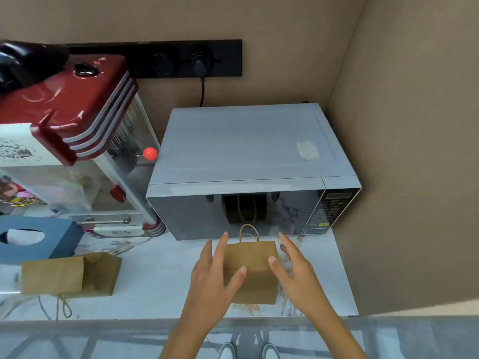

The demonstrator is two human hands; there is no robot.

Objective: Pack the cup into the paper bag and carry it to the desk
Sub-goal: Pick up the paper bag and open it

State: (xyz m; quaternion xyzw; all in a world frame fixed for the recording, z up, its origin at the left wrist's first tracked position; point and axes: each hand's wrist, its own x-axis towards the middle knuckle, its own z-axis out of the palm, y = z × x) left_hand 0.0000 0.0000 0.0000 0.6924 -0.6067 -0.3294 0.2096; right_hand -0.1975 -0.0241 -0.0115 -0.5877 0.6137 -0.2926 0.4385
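A small brown paper bag (255, 277) with twine handles stands upright on the marble counter (155, 278), just in front of the microwave. My left hand (215, 270) is at the bag's left side with fingers spread, its thumb over the bag's front. My right hand (293, 268) hovers open at the bag's right side. Whether either hand touches the bag is unclear. No cup is in view.
A grey microwave (248, 161) fills the back right corner against the brown wall. A second paper bag (72, 274) lies on its side at the left. A blue tissue box (33, 237) and a red popcorn machine (72, 120) stand at the left. The counter's front edge runs below my hands.
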